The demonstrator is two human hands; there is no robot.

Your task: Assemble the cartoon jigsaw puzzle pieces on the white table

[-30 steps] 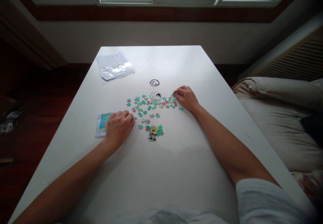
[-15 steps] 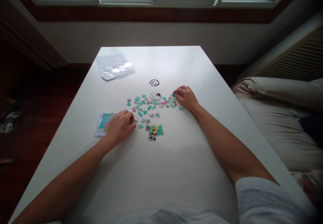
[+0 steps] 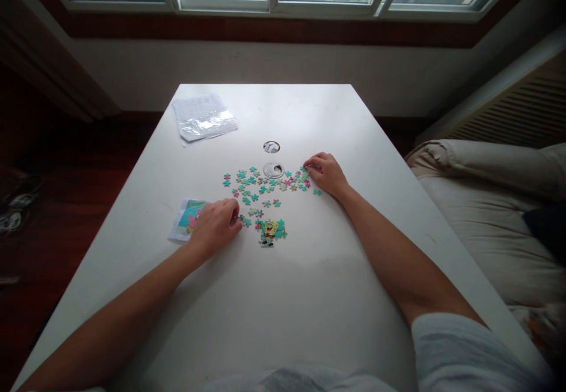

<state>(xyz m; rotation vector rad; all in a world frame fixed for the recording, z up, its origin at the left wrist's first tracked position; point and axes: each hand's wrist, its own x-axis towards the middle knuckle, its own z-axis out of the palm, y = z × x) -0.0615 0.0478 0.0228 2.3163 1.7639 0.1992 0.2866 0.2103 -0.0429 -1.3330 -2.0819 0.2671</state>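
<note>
My left hand [image 3: 216, 225] rests low over the table with its fingers curled. Its fingertips close on a small puzzle piece [image 3: 242, 218], partly hidden by them. Just right of it lies a joined block of puzzle pieces [image 3: 270, 230] showing a yellow cartoon figure on turquoise. My right hand [image 3: 326, 174] is at the right end of the loose puzzle pieces [image 3: 265, 189], its fingers pinched together at a green puzzle piece [image 3: 303, 168]. Partly behind my left hand and wrist is a picture packet [image 3: 186, 220] with a pink figure.
A clear plastic bag with papers [image 3: 206, 119] lies at the far left of the white table [image 3: 283, 309]. Two round inserts, one farther [image 3: 271, 147] and one nearer [image 3: 273, 170], are set in the tabletop behind the pieces. A cushioned sofa [image 3: 477, 203] stands at the right.
My left hand has shifted slightly right, bringing a puzzle piece close to another loose one near the joined block. My right hand stays at the same pieces. The view has tilted slightly.
</note>
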